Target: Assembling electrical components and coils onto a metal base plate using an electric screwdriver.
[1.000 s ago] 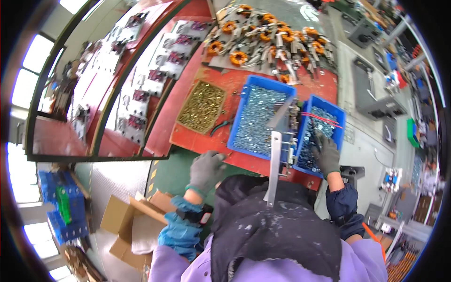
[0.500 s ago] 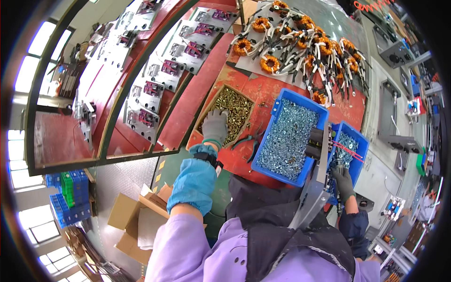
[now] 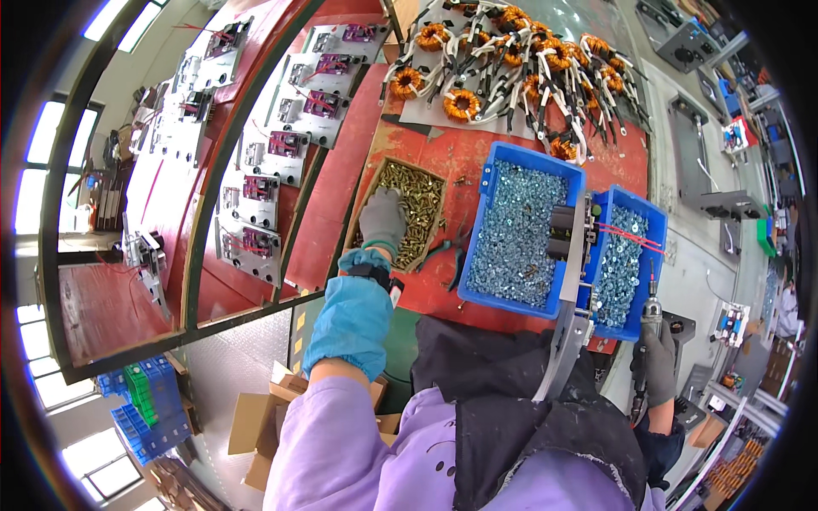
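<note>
Three containers sit on the red table. The one on the left is a shallow tan box full of gold-colored screws. In the middle is a big blue bin, full of tiny silver metal bits with a few brown ones mixed in. On the right is one smaller blue bin, with more small silver bits inside.

The left hand, in a gray glove, is down in the tan box, on the screws. Its fingers point down and their tips are hidden, so I cannot tell if they pinch a screw. The right hand, also in a gray glove, has its fingers curled around one screw-driving tool, beside the smaller bin.

One long metal part stands up between the person and the bins, with black blocks and red wires at its top. One pair of pliers lies between the tan box and the big bin. Behind are many orange rings, too jumbled to count. I count six purple boards in the nearer rack row.
</note>
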Action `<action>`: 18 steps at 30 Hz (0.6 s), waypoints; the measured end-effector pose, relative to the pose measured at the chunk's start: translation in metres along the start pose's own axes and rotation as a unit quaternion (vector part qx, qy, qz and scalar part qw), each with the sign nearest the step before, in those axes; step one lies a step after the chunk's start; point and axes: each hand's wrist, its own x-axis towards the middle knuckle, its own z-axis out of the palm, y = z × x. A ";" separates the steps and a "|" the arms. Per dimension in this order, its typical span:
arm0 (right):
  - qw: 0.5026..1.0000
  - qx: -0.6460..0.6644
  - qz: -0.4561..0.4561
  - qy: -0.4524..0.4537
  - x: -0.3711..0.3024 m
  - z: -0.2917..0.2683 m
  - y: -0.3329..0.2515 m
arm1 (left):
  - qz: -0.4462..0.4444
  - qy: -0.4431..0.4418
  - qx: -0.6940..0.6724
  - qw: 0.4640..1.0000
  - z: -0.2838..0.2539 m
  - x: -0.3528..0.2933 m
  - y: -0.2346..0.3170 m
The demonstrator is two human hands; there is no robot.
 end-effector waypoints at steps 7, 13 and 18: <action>0.999 -0.017 -0.032 0.012 -0.009 -0.018 -0.029 | -0.257 -0.023 -0.638 0.725 -0.013 -0.048 -0.019; 0.994 0.002 -0.066 -0.087 0.007 -0.019 -0.043 | -0.221 -0.027 -0.886 0.406 -0.014 -0.077 -0.018; 0.987 0.031 -0.056 -0.146 0.009 -0.014 -0.062 | -0.236 0.002 -0.866 0.442 -0.019 -0.081 -0.017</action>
